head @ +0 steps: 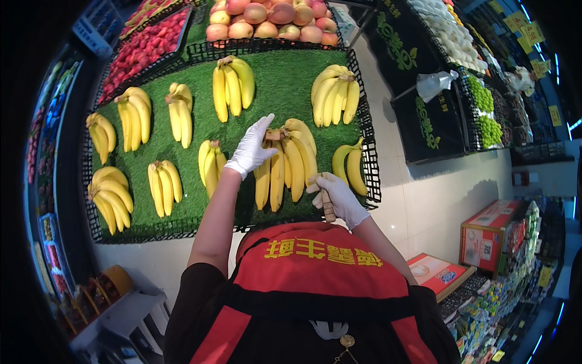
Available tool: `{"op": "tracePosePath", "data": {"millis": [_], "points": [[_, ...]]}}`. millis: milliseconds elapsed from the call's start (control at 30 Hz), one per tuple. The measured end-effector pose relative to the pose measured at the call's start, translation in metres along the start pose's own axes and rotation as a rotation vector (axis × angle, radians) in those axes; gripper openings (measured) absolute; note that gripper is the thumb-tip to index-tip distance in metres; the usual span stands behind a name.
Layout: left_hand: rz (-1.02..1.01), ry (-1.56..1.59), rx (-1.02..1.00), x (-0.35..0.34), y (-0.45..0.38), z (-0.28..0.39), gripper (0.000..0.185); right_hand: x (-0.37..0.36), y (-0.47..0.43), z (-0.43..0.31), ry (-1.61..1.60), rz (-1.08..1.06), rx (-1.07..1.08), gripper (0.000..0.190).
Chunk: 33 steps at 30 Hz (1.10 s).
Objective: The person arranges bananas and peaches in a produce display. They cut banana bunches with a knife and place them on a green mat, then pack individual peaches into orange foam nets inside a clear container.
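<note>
White gloves cover both hands. My left hand point(254, 148) rests at the stem end of a large bunch of bananas point(295, 157), its fingers spread beside the cut crown; whether it grips the bunch is unclear. In my right hand point(338, 198), held close to my red apron point(309, 255), is a brown piece of cut banana stalk point(328, 205). Just right of the large bunch lies a small pair of bananas point(357, 170). More bunches are spread over the green artificial-grass mat point(268, 68), among them one at the top centre point(233, 86) and one at the top right point(335, 95).
A black plastic lattice edge point(370, 154) borders the mat. Beyond it are apples point(273, 22) and a tray of red fruit point(145, 50). At right stand a black-sided stand with green grapes point(489, 129) and red cartons point(482, 241). A grey stool point(132, 318) is at lower left.
</note>
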<state>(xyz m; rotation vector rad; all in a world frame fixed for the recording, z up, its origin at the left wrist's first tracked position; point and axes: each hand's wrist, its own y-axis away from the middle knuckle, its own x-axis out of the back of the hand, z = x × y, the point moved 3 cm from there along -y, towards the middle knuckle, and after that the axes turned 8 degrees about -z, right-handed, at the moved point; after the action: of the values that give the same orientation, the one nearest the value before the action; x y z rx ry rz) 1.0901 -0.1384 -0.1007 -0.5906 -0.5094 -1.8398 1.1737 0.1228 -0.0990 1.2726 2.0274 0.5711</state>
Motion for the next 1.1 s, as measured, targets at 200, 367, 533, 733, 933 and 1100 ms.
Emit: {"op": "tracePosePath", "data": {"millis": [200,367,533,733,933,1100], "points": [[-0.179,0.148,-0.261,0.028,-0.043,0.026,0.087,0.012,-0.005,-0.005,-0.237,0.069,0.101,0.03],[-0.213,0.161,-0.152,0.014,-0.142,0.027,0.069,0.017,0.0,-0.003,-0.305,0.114,0.161,0.031],[-0.334,0.117,0.205,-0.039,-0.225,0.004,0.076,0.024,0.0,-0.012,-0.381,0.111,0.217,0.03],[-0.296,0.272,0.354,-0.062,-0.245,-0.002,0.048,0.047,-0.006,-0.016,-0.486,0.136,0.224,0.028],[-0.392,0.414,0.381,-0.047,-0.239,0.003,0.037,0.068,-0.026,-0.01,-0.543,0.084,0.211,0.024],[-0.302,-0.142,0.349,-0.036,-0.251,0.025,0.053,0.08,-0.039,-0.021,-0.552,0.058,0.244,0.024]]}}
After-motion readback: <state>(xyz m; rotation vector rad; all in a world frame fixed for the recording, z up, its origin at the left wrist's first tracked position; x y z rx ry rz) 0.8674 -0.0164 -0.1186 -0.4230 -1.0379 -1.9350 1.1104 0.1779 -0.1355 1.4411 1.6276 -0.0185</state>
